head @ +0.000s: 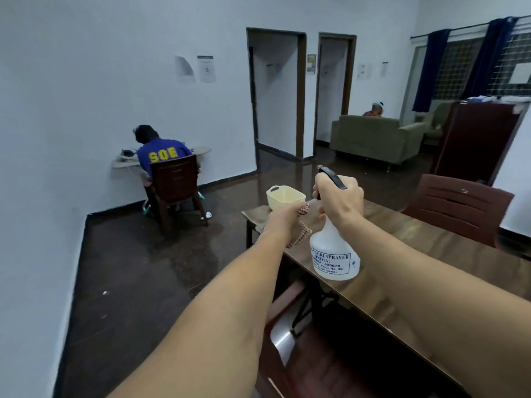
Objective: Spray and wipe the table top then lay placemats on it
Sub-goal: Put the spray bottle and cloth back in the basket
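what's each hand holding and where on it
The right hand grips the spray bottle at its neck, just under the black trigger head. The left hand holds a checked cloth, bunched up with its ends hanging out.

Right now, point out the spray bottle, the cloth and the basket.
spray bottle (330, 239): head view, on the white body above the label.
cloth (300, 239): head view, on the checked end hanging below the left hand.
basket (283, 201): head view, on its cream front wall.

On table (402, 245) far end: basket (284, 198); chair (459, 206) rt of table.
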